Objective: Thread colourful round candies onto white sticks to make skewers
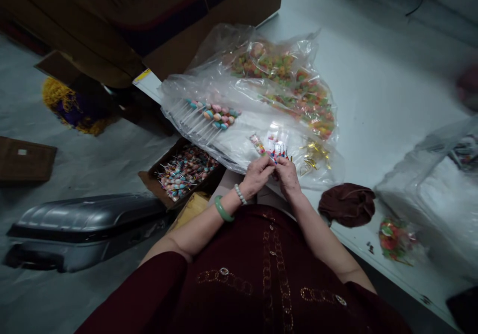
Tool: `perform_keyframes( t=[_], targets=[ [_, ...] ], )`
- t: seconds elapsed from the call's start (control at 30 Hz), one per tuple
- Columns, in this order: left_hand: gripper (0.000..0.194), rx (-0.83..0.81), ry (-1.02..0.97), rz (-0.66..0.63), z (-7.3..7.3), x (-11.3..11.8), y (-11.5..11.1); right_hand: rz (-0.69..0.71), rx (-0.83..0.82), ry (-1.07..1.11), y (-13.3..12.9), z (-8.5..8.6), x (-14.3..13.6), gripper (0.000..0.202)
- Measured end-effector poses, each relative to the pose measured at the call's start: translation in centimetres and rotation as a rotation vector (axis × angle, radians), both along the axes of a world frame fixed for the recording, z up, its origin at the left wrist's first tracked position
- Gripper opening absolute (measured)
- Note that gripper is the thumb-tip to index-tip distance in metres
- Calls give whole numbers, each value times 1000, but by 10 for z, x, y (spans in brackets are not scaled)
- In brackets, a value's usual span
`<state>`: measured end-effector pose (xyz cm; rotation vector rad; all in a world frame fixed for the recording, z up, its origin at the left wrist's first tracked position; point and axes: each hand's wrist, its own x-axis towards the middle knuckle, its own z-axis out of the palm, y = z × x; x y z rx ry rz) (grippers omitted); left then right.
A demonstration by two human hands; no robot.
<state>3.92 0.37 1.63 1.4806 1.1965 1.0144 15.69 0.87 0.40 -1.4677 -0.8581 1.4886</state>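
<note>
One small, colour-printed plastic packet point(257, 143), pinched at its lower end.
Left hand point(257, 174) and right hand point(289, 175) hold it by fingertips, pointing to eleven o'clock; one open brown cardboard carton point(154, 185) sits at their nine, shiny gold strips point(316, 155), too tangled to count, near three.

On the floor point(82, 167) at left, a shiny gray suitcase point(89, 217), a little brown box point(28, 165) and a yellow-and-purple bundle point(70, 104). At the top, a big brown box point(231, 18). On the white table point(373, 100), a scrunched-up brown cloth point(347, 204).
</note>
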Motion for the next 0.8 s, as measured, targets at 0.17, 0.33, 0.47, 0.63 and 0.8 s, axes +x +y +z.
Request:
perform_keyframes(
  t=[0.17,0.33,0.47,0.63,0.8],
  targets=[
    [11,-23,-14,32,4,1,0,-49,3,25,7,-9,-11,30],
    [14,-171,-203,290,-3,-4,9,94,-79,89,1,6,-9,24],
    [12,-99,-95,362,-8,-8,10,109,-101,96,-9,15,-2,25],
    [11,35,72,291,-9,-6,-2,93,-129,179,-18,16,2,30],
    [9,97,191,95,-15,-6,-5,6,-59,75,-19,9,1,21]
  ],
)
